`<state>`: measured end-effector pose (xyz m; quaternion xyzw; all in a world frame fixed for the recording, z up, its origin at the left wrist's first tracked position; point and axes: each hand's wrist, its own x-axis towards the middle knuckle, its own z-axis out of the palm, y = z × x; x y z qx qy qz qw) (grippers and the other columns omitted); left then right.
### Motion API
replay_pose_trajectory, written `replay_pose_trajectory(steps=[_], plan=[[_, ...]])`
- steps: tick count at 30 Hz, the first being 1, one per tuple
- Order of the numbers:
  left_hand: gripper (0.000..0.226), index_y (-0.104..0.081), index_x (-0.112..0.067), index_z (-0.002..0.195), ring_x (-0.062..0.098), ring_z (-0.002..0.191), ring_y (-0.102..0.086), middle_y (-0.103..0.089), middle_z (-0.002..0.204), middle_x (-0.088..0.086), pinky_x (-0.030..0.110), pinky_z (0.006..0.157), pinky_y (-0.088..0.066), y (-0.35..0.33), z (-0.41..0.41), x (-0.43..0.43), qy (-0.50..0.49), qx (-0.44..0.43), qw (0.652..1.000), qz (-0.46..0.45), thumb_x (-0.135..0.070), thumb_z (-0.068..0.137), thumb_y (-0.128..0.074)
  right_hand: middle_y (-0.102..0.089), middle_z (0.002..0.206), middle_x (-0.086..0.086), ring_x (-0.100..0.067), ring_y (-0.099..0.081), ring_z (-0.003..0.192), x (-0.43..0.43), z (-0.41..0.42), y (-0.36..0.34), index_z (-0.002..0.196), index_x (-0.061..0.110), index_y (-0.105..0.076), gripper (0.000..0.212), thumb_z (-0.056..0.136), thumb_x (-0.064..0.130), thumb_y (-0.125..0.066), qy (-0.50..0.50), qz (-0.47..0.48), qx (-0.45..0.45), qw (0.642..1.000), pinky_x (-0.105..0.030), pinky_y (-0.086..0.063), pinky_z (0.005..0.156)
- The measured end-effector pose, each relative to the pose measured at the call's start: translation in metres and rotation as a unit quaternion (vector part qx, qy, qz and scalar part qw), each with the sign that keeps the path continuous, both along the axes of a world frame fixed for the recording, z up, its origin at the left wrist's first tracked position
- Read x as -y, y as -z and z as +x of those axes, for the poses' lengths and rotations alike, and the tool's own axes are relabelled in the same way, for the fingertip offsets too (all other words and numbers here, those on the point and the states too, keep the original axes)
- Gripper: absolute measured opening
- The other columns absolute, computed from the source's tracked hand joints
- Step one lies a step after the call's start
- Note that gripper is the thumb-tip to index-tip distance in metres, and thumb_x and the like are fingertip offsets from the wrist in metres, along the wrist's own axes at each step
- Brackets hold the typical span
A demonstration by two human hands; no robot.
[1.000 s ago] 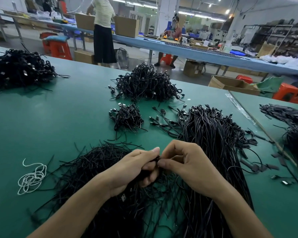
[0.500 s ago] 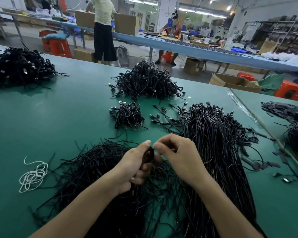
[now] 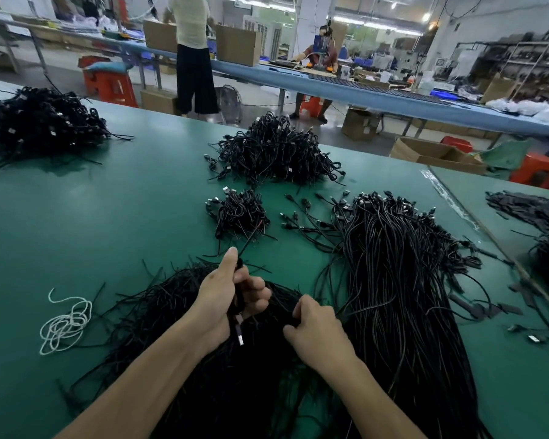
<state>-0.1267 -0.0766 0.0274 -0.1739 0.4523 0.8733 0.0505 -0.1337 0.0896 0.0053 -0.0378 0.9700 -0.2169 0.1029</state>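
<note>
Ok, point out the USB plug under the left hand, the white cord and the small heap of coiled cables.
USB plug (image 3: 240, 336), head view, on its metal end.
white cord (image 3: 64, 326), head view, on its tangled loops.
small heap of coiled cables (image 3: 240, 213), head view, on the heap's middle.

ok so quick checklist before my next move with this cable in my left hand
1. Left hand grips the folded cable: ok.
2. Connector hangs free below that hand: ok.
3. Right hand pinches black strands from the near pile: ok; whether just one, cannot tell.
4. Loose end clear of the small bundle pile: cannot tell.
5. Bare table beside that pile for setting down: ok.
</note>
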Motion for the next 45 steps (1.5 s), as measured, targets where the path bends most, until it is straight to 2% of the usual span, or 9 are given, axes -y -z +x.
replay_pose_trajectory(steps=[7, 11, 19, 23, 27, 31, 36, 42, 45], plan=[[0.048, -0.046, -0.018, 0.066, 0.006, 0.034, -0.026, -0.034, 0.050, -0.006, 0.018, 0.029, -0.022, 0.006, 0.001, 0.003, 0.048, -0.050, 0.997, -0.040, -0.052, 0.100, -0.043, -0.055, 0.098, 0.000, -0.016, -0.056, 0.081, -0.001, -0.004, -0.006, 0.106, 0.022, -0.050, 0.022, 0.088, 0.024, -0.063, 0.029, -0.071, 0.020, 0.997, -0.028, -0.047, 0.061], [0.059, -0.049, -0.020, 0.061, 0.006, 0.037, -0.020, -0.027, 0.052, -0.006, 0.018, 0.031, -0.020, -0.001, 0.005, 0.000, 0.084, -0.073, 0.991, -0.069, -0.060, 0.100, -0.031, -0.063, 0.084, 0.011, 0.001, -0.059, 0.068, -0.013, -0.010, -0.026, 0.104, 0.018, -0.067, 0.016, 0.089, 0.013, -0.064, 0.027, -0.207, -0.057, 0.976, -0.009, -0.043, 0.057], [0.061, -0.055, -0.021, 0.053, 0.007, 0.035, -0.017, -0.026, 0.045, -0.007, 0.016, 0.034, -0.017, -0.033, 0.021, -0.028, 0.148, -0.115, 0.966, -0.177, -0.039, 0.104, -0.027, -0.075, 0.080, -0.004, -0.010, -0.069, 0.071, 0.006, 0.006, -0.071, 0.086, 0.017, -0.074, 0.008, 0.080, 0.011, -0.077, 0.057, -0.596, -0.151, 0.787, -0.014, -0.050, 0.063], [0.031, -0.054, -0.010, 0.096, 0.006, 0.032, -0.016, -0.029, 0.043, -0.007, 0.013, 0.034, -0.016, -0.039, 0.024, -0.028, 0.136, -0.169, 0.965, -0.146, -0.026, 0.103, -0.029, -0.075, 0.078, -0.002, -0.006, -0.067, 0.069, 0.015, 0.022, -0.084, 0.078, 0.021, -0.079, 0.011, 0.068, 0.026, -0.076, 0.028, -0.684, -0.071, 0.726, -0.014, -0.051, 0.064], [0.036, -0.056, -0.011, 0.115, 0.008, 0.035, -0.018, -0.029, 0.045, -0.005, 0.016, 0.038, -0.019, -0.036, 0.026, -0.025, 0.112, -0.223, 0.955, -0.161, -0.032, 0.104, -0.030, -0.075, 0.090, -0.004, -0.032, -0.067, 0.089, 0.017, 0.030, -0.086, 0.082, 0.025, -0.079, 0.009, 0.081, 0.016, -0.077, -0.002, -0.591, -0.130, 0.796, -0.029, -0.058, 0.080], [0.043, -0.065, -0.035, 0.120, 0.009, 0.036, -0.020, -0.030, 0.044, -0.007, 0.017, 0.039, -0.024, -0.036, 0.027, -0.022, 0.076, -0.271, 0.943, -0.176, -0.044, 0.095, -0.031, -0.072, 0.087, 0.005, -0.014, -0.068, 0.083, 0.013, 0.030, -0.087, 0.083, 0.032, -0.077, 0.018, 0.084, 0.014, -0.077, -0.021, -0.482, -0.168, 0.860, -0.028, -0.057, 0.076], [0.048, -0.073, -0.032, 0.114, 0.013, 0.036, -0.017, -0.028, 0.044, -0.003, 0.018, 0.040, -0.023, -0.037, 0.022, -0.020, 0.038, -0.251, 0.951, -0.175, -0.049, 0.102, -0.030, -0.059, 0.085, 0.015, -0.005, -0.059, 0.085, 0.007, 0.033, -0.083, 0.083, 0.032, -0.076, 0.020, 0.083, 0.012, -0.078, -0.073, -0.315, -0.285, 0.902, -0.011, -0.045, 0.071], [0.060, -0.078, -0.026, 0.078, 0.014, 0.039, -0.022, -0.032, 0.049, 0.003, 0.021, 0.039, -0.024, -0.030, 0.021, -0.029, 0.037, -0.165, 0.964, -0.204, -0.057, 0.102, -0.032, -0.060, 0.086, 0.000, -0.019, -0.060, 0.081, -0.003, 0.033, -0.080, 0.082, 0.012, -0.073, 0.009, 0.079, 0.006, -0.079, -0.267, 0.039, -0.493, 0.827, -0.030, -0.049, 0.065], [0.065, -0.049, -0.015, 0.053, 0.015, 0.040, -0.020, -0.029, 0.049, 0.002, 0.021, 0.042, -0.022, -0.025, 0.019, -0.031, 0.075, -0.103, 0.967, -0.221, -0.058, 0.101, -0.037, -0.063, 0.087, 0.000, -0.019, -0.061, 0.082, -0.009, 0.031, -0.088, 0.077, 0.014, -0.069, 0.010, 0.082, 0.006, -0.072, -0.356, 0.104, -0.505, 0.779, -0.031, -0.047, 0.067]])
